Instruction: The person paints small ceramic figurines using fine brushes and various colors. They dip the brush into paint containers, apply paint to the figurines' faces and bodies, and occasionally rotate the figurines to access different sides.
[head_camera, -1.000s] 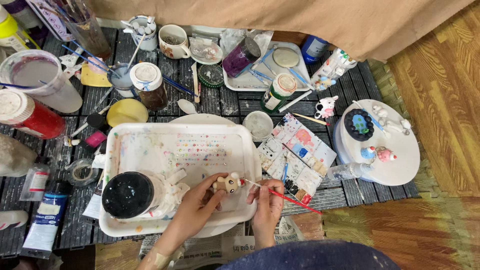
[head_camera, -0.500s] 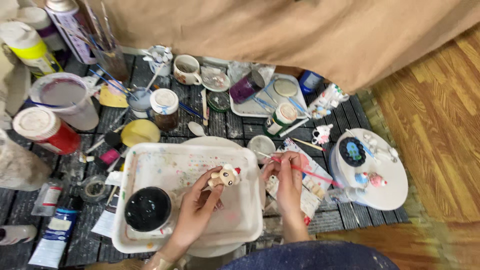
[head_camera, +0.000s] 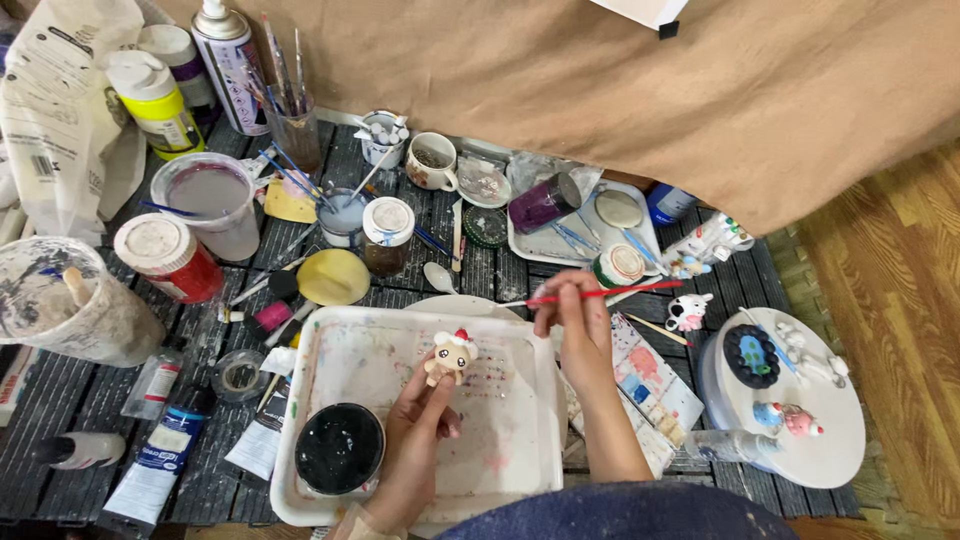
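Note:
My left hand (head_camera: 418, 430) holds a small beige clay figurine (head_camera: 449, 355) with a red and white cap, upright over the white paint-stained tray (head_camera: 330, 345). My right hand (head_camera: 580, 325) grips a thin red paintbrush (head_camera: 600, 293) held level, its bristle tip pointing left over a white plate (head_camera: 455, 303) behind the tray. The brush is apart from the figurine. A black round lid (head_camera: 339, 448) lies in the tray's near left corner.
Paint jars, tubes, a red can (head_camera: 170, 258), a cup of brushes (head_camera: 293, 125), a spray can (head_camera: 228, 65) and a mug (head_camera: 432, 160) crowd the dark slatted table. A paint palette (head_camera: 650, 385) lies right of the tray. A round white stand (head_camera: 800, 410) bears small figurines. Brown cloth hangs behind.
The view has tilted upward. My left hand has raised the figurine higher over the tray. My right hand has lifted the red brush up and back, away from the palette.

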